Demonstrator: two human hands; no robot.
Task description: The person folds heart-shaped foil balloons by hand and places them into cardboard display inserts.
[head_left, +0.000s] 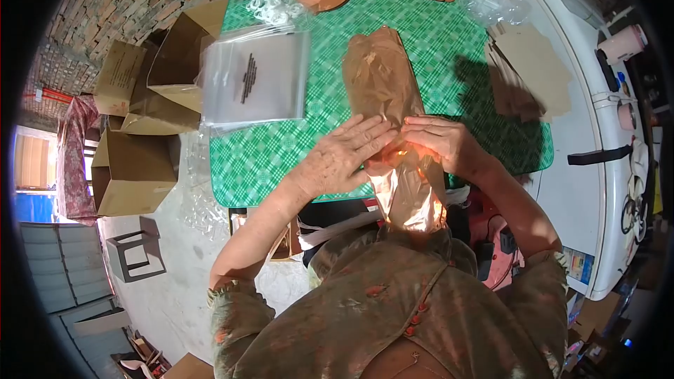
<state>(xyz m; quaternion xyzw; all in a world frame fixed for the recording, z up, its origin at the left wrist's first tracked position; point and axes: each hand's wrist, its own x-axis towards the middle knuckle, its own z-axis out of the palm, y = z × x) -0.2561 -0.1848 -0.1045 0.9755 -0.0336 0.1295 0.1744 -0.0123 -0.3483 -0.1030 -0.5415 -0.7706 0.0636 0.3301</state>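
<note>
Desk [326, 77] is green; shiny copper wrap [382, 74] lies long ways, pointing away from the belly, right under both hands, neither nearer; left hand [342, 158] has flat fingers, a bit apart; right hand [455, 147] has bent fingers touching it; I can't tell if they pinch.

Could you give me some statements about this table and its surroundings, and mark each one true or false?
1. The left hand and right hand both touch the long copper-coloured wrap. True.
2. The table covering is plain blue. False: it is green with a crisscross pattern.
3. Clear plastic sheets lie left of the wrap. True.
4. Every cardboard box on the left is shut. False: at least one box stands open.
</note>
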